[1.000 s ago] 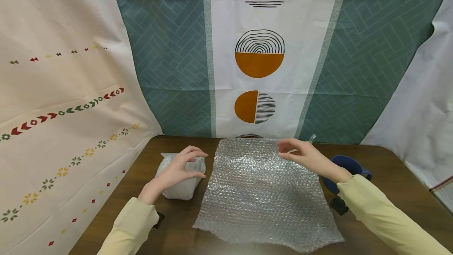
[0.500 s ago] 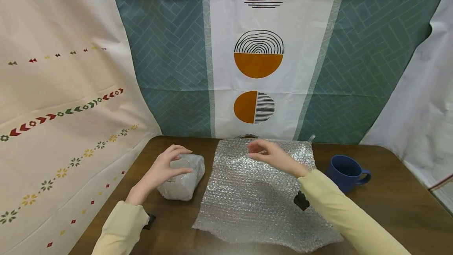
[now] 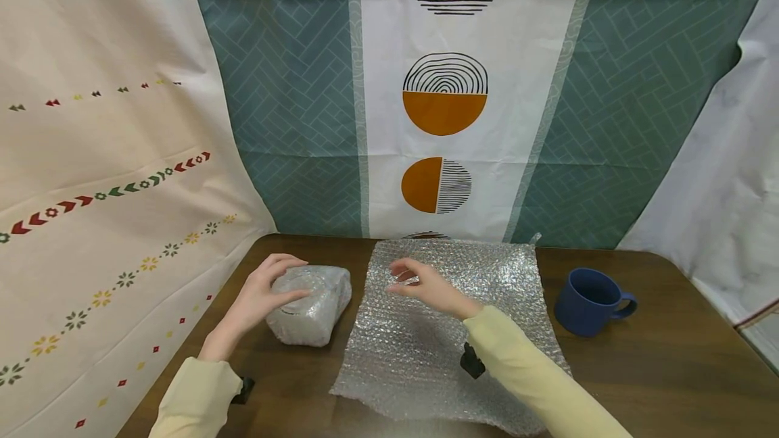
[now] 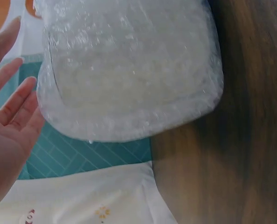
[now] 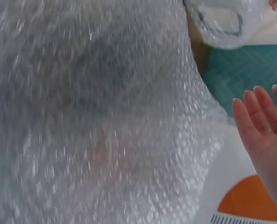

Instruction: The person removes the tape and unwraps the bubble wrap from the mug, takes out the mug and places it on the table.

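Note:
A bundle wrapped in bubble wrap (image 3: 316, 313) sits at the left of the table; what is inside is hidden. Beside its left side is my left hand (image 3: 260, 296), thumb and fingers spread apart, holding nothing. In the left wrist view the fingers (image 4: 24, 105) overlap the edge of the pale wrapped bundle (image 4: 133, 74). A sheet of bubble wrap (image 3: 402, 357) lies flat across the middle of the table. Over its left half hovers my right hand (image 3: 429, 287), palm facing left, fingers loosely bent and holding nothing.
A blue mug (image 3: 585, 303) stands right of the sheet, its handle pointing right. The wooden table (image 3: 657, 357) ends against a patterned curtain (image 3: 304, 120) at the back. A cream cloth (image 3: 122, 188) hangs along the left side.
My right hand has swept left from near the mug, across the sheet towards the bundle. My left hand has drawn back leftwards, showing more of the bundle.

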Action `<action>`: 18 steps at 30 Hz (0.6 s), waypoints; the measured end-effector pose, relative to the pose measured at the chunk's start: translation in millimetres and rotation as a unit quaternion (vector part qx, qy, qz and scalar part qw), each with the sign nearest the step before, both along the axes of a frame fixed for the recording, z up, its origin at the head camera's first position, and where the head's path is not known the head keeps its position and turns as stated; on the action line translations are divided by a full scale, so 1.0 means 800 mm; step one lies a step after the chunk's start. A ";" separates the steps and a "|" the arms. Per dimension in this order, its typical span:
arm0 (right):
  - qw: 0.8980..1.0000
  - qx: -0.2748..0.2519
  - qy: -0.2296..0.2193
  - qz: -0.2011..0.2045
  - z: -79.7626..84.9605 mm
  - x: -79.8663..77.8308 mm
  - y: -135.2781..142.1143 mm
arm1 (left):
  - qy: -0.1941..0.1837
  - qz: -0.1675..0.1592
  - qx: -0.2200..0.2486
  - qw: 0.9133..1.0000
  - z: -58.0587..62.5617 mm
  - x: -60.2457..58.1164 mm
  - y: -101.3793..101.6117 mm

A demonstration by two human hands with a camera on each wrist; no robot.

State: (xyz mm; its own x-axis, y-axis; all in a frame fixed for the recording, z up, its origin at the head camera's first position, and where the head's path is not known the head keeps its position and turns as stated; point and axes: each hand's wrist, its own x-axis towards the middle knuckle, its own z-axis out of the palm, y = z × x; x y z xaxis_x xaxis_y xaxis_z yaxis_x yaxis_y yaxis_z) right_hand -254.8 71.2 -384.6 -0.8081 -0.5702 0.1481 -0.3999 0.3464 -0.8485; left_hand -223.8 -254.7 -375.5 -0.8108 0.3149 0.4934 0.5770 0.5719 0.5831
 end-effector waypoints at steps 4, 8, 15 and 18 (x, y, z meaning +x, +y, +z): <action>1.000 -0.027 -0.014 0.001 -0.009 0.003 -0.018 | 0.018 0.003 0.008 1.000 -0.003 0.002 -0.009; 0.998 -0.048 -0.032 0.004 -0.017 0.007 -0.036 | 0.033 0.005 0.014 0.999 -0.007 0.002 -0.018; 0.998 -0.035 -0.043 -0.006 -0.023 0.016 -0.055 | -0.002 0.013 0.023 1.000 -0.015 -0.003 -0.030; 0.998 -0.034 -0.042 -0.012 -0.025 0.018 -0.061 | -0.015 0.011 0.040 0.999 -0.018 -0.003 -0.035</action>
State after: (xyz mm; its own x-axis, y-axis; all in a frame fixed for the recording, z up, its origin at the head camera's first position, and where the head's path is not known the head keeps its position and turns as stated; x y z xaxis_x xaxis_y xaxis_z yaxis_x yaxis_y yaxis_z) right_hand -240.5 22.3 -404.5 -0.8329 -0.5409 0.1173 -0.3190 0.2961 -0.9003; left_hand -226.5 -282.5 -389.8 -0.8325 0.2573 0.4907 0.5455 0.5361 0.6442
